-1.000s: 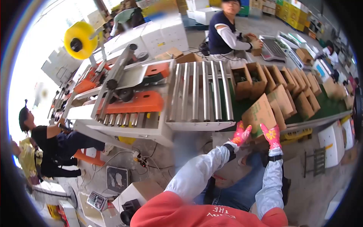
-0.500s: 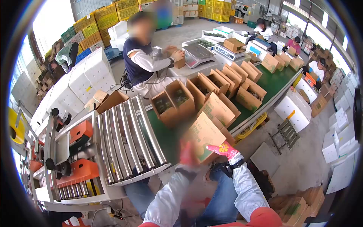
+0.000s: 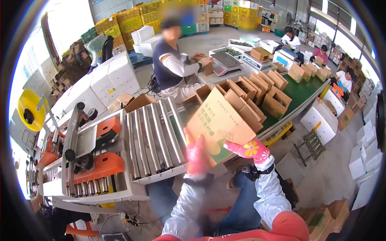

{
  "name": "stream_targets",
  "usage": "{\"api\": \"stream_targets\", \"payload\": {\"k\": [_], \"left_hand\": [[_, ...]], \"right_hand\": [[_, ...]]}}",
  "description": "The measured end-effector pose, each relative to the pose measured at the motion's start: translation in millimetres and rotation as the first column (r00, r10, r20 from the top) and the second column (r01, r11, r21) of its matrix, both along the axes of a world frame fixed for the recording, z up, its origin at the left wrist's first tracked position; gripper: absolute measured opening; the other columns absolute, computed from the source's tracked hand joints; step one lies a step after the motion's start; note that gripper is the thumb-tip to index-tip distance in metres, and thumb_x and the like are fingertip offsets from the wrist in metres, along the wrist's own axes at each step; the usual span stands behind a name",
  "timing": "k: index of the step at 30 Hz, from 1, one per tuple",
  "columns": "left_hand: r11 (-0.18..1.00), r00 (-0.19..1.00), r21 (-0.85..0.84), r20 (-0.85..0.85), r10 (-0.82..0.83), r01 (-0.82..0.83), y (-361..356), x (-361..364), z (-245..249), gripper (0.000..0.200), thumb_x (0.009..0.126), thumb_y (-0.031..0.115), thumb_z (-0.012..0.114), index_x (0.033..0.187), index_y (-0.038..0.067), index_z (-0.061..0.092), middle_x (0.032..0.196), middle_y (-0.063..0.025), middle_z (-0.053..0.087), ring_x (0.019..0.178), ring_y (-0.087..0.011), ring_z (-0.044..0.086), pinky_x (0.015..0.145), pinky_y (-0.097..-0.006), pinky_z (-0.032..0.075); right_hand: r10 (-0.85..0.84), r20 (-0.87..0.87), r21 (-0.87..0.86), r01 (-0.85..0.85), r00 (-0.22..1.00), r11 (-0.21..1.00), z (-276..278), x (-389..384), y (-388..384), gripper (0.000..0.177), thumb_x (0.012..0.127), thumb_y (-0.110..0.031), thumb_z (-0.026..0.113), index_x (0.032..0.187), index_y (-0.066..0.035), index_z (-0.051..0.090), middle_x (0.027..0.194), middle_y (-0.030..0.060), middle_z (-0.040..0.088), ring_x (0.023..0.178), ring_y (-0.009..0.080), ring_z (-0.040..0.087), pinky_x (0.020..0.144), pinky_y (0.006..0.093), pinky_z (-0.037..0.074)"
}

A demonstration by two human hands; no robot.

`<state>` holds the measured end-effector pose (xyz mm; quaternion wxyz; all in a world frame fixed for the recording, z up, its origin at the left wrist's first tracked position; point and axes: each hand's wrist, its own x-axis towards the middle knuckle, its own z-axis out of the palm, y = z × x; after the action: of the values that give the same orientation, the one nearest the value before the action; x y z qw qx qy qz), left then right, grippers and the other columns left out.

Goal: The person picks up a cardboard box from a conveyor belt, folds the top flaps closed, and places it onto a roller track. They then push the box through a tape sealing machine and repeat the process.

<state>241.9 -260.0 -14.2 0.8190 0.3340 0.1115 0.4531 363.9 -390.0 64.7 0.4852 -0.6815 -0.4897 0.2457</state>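
A cardboard box [image 3: 221, 124] with green printing is tilted up in front of me, its printed face toward me. My left hand [image 3: 195, 154], in a pink glove and smeared by motion, presses against its left lower side. On the lower right edge lies my right hand [image 3: 250, 150], in a pink flowered glove, thumb stretched along the face and fingers partly hidden behind. Beyond the box, several open cardboard boxes [image 3: 277, 102] stand on a green conveyor belt [image 3: 299, 88].
To my left is a metal roller conveyor [image 3: 155, 136] joined to a machine with orange covers [image 3: 98, 166]. A co-worker [image 3: 173, 64] sits across the belt beside a scale [image 3: 226, 62]. At right stand a white foam box [image 3: 320, 122] and a small folding stool [image 3: 311, 146].
The box has come up closer to me and tilted, now covering the open boxes behind it. Both hands have moved with it. My view has turned to the left.
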Motion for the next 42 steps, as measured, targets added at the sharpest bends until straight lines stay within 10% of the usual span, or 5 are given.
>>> {"api": "stream_targets", "payload": {"k": [12,19,23,32,42], "left_hand": [[0.868,0.701,0.484,-0.581,0.414,-0.113,130.4,-152.6,-1.1,0.075,0.092,0.028,0.061,0.150,0.007,0.018,0.124,-0.0090,0.056,0.107,-0.0149,0.054,0.088,-0.0239,0.043],[0.278,-0.373,0.934,-0.181,0.910,0.224,139.9,-144.4,-51.6,0.061,0.094,0.034,0.052,0.147,0.015,0.030,0.127,-0.0173,0.056,0.107,-0.0276,0.060,0.088,-0.0311,0.046],[0.957,0.857,0.244,-0.446,0.257,-0.159,132.7,-150.5,-22.0,0.073,0.091,0.022,0.061,0.149,0.004,0.020,0.138,-0.0121,0.044,0.125,-0.0196,0.044,0.102,-0.0287,0.036],[0.955,0.933,-0.167,0.226,0.279,-0.245,122.3,-131.8,-65.1,0.061,0.091,0.006,0.053,0.147,0.006,0.029,0.149,-0.0139,0.031,0.132,-0.0197,0.037,0.107,-0.0303,0.032],[0.705,0.954,0.693,0.290,-0.079,-0.152,128.4,-134.5,-62.6,0.061,0.098,0.021,0.050,0.151,0.016,0.020,0.150,-0.0068,0.029,0.133,-0.0167,0.033,0.107,-0.0291,0.029]], "right_hand": [[0.075,-0.486,0.204,0.030,0.871,0.979,-102.8,-100.5,131.5,0.046,0.086,-0.023,0.068,0.124,-0.001,0.055,0.120,0.0065,0.058,0.109,0.0171,0.053,0.095,0.0311,0.040],[0.046,-0.548,0.061,-0.015,0.835,0.998,-88.9,-97.8,127.2,0.050,0.087,-0.027,0.067,0.127,0.001,0.054,0.126,0.0070,0.056,0.116,0.0157,0.049,0.101,0.0295,0.035],[0.082,-0.490,0.100,-0.038,0.868,0.994,-108.6,-93.1,122.6,0.051,0.088,-0.028,0.066,0.127,0.001,0.053,0.127,0.0068,0.055,0.118,0.0156,0.048,0.102,0.0293,0.035],[-0.017,-0.432,0.086,0.061,0.902,0.994,-94.8,-105.1,121.3,0.051,0.089,0.008,0.045,0.134,-0.014,0.052,0.133,0.0073,0.055,0.126,0.0193,0.047,0.108,0.0307,0.032],[0.037,-0.436,0.082,-0.001,0.899,0.997,-103.8,-98.9,116.1,0.051,0.087,-0.029,0.067,0.128,-0.001,0.054,0.126,0.0056,0.055,0.114,0.0168,0.050,0.100,0.0306,0.035]]}}
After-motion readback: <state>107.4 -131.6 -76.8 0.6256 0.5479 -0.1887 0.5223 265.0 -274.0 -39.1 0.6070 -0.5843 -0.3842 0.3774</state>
